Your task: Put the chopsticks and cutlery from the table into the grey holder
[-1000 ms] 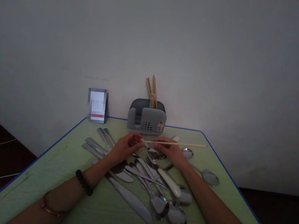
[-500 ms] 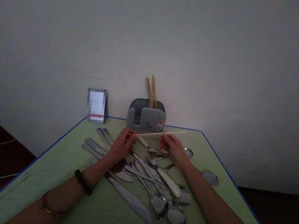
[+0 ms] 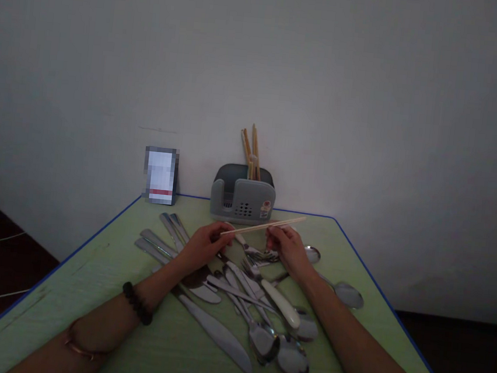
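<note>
A pale pair of chopsticks [image 3: 251, 228] is stretched between my two hands above the cutlery, its right end a little higher. My left hand [image 3: 210, 242] is closed around the left end, fingers pinched. My right hand [image 3: 287, 244] pinches the sticks past their middle, and their tips stick out to its right. Beneath the hands lie a fork with a cream handle [image 3: 280, 303], several table knives [image 3: 219, 333] and several spoons [image 3: 292, 358], partly piled on each other. Just beyond the hands stands a grey cutlery holder [image 3: 254, 194].
More chopsticks [image 3: 252, 146] stand upright in the holder's right part. At the back left a phone-like screen [image 3: 160, 175], blurred out, leans upright. The green table [image 3: 102, 289] has a blue edge and meets a plain wall [image 3: 370, 104] behind.
My left hand has shifted slightly right and toward me, lowering the left end of the chopsticks, so they slope more. My right hand stays nearly in place.
</note>
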The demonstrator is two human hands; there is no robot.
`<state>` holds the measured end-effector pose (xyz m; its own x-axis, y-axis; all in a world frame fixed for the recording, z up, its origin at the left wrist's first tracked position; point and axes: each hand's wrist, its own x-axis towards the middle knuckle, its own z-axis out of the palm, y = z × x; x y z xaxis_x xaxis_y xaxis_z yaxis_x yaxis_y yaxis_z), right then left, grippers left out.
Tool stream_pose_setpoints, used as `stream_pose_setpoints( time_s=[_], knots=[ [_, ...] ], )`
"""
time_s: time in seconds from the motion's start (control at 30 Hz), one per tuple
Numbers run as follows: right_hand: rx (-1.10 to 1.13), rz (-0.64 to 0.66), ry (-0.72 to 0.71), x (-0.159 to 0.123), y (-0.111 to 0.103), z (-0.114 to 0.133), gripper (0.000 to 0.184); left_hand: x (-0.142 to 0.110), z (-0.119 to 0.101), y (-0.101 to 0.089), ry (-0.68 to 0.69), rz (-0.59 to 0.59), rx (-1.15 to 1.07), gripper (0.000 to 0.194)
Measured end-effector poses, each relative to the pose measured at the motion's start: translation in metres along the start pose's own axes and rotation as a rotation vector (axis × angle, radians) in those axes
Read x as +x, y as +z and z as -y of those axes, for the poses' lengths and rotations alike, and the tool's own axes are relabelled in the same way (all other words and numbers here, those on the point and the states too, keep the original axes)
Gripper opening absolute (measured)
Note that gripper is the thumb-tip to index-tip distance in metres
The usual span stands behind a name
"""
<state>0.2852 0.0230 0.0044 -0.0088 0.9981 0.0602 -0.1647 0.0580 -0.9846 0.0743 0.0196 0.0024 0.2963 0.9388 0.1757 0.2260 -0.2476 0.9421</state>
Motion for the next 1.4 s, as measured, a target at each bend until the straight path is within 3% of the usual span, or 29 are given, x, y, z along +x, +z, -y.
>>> stream_pose_setpoints(
  time_s=[0.3, 0.47, 0.77, 1.0, 1.2, 1.4],
  knots=[
    [-0.038, 0.051, 0.011, 0.001, 0.0, -0.003, 0.03, 0.001, 0.003, -0.001, 0.039, -0.002, 0.058, 0.03],
    [0.038, -0.068, -0.03, 0.003, 0.0, -0.006, 0.036, -0.001, -0.002, -0.003, 0.042, 0.059, 0.072, 0.033],
    [-0.042, -0.095, -0.046, 0.005, -0.001, -0.007, 0.031, -0.001, 0.001, -0.003, 0.053, 0.012, 0.147, 0.037],
    [0.055, -0.1, -0.053, 0.002, -0.001, -0.009, 0.035, 0.001, 0.005, -0.004, 0.07, -0.033, 0.122, 0.03],
    [0.07, -0.045, -0.079, -0.003, 0.007, 0.009, 0.036, 0.003, 0.011, -0.004, 0.053, -0.034, 0.078, 0.036],
    [-0.062, 0.076, -0.176, -0.011, 0.017, 0.037, 0.034, 0.0, 0.002, -0.001, 0.188, -0.094, 0.262, 0.026]
  ],
)
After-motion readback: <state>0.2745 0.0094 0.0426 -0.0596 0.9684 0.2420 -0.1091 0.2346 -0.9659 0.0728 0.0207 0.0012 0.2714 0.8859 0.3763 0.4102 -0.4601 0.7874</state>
